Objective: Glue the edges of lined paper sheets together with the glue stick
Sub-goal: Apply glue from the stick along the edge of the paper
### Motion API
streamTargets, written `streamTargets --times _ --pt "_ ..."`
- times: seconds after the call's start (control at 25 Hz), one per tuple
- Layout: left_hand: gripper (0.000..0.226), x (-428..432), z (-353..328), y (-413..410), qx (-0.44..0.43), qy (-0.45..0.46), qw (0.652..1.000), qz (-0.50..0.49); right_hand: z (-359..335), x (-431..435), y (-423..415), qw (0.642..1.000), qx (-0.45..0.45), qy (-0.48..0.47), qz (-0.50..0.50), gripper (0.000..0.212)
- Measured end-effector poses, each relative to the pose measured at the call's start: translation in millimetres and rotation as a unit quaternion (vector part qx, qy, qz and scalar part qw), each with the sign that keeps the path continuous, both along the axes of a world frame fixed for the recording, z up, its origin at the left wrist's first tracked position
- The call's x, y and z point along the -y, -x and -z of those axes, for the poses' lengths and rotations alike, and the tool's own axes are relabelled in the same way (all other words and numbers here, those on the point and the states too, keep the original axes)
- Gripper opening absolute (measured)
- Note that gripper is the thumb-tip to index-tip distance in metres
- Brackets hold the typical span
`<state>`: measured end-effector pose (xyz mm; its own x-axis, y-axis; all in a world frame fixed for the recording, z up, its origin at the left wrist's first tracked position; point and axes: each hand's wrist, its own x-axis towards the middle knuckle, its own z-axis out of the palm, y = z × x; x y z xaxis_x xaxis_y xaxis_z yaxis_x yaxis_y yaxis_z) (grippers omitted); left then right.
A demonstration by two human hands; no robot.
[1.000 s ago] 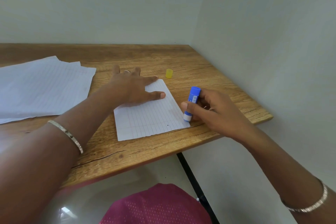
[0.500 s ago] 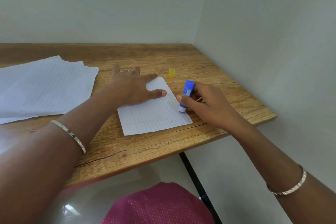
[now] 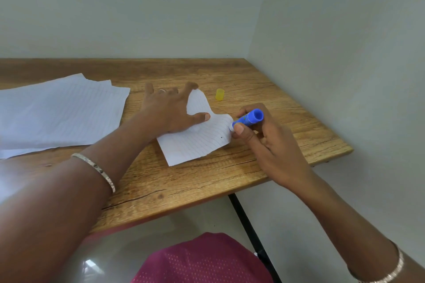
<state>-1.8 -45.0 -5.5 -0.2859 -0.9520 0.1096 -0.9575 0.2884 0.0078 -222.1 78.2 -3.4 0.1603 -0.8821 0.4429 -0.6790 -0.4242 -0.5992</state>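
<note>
A small lined paper sheet [image 3: 195, 142] lies on the wooden table [image 3: 264, 89], its right edge curled upward and crumpled. My left hand [image 3: 170, 110] presses flat on the sheet's upper left part, fingers spread. My right hand [image 3: 264, 138] grips a blue glue stick [image 3: 249, 118], tilted with its white tip against the sheet's lifted right edge. The stick's yellow cap [image 3: 219, 94] stands on the table just beyond the sheet.
A loose pile of larger lined sheets [image 3: 57, 112] lies at the left of the table. Walls close off the back and the right side. The table's front edge and a black leg [image 3: 248, 225] are near my pink-clad lap [image 3: 202, 259].
The glue stick has moved up along the sheet's right edge and tipped over sideways. The sheet's right edge has lifted and buckled. My left hand's fingers have spread wider.
</note>
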Motion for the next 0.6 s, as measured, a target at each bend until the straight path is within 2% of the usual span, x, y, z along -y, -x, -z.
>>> streamTargets --times 0.08,0.2,0.28,0.36,0.44,0.52,0.6 --pt "0.095 -1 1 -1 -0.004 0.007 1.000 -0.006 3 4 -5 0.999 -0.016 0.033 0.011 0.017" --pt "0.100 -2 -2 -1 -0.022 0.012 0.999 -0.021 0 6 -9 0.991 0.016 0.114 0.072 0.015" --pt "0.092 -3 -4 -2 -0.049 0.019 0.998 -0.017 -5 8 -14 0.987 0.048 0.134 0.080 0.015" --pt "0.075 -4 -3 1 -0.081 0.027 0.996 0.004 -6 12 -21 0.996 0.040 0.072 0.035 0.018" --pt "0.052 -4 -5 5 -0.086 0.031 0.995 0.030 0 19 -28 1.000 -0.015 -0.009 0.000 0.023" --pt "0.032 -4 -10 6 -0.074 0.026 0.996 0.050 5 27 -28 0.998 -0.050 -0.029 -0.002 0.026" --pt "0.022 -4 -18 2 -0.076 0.010 0.993 0.086 3 37 -24 0.998 -0.050 -0.032 -0.008 0.024"
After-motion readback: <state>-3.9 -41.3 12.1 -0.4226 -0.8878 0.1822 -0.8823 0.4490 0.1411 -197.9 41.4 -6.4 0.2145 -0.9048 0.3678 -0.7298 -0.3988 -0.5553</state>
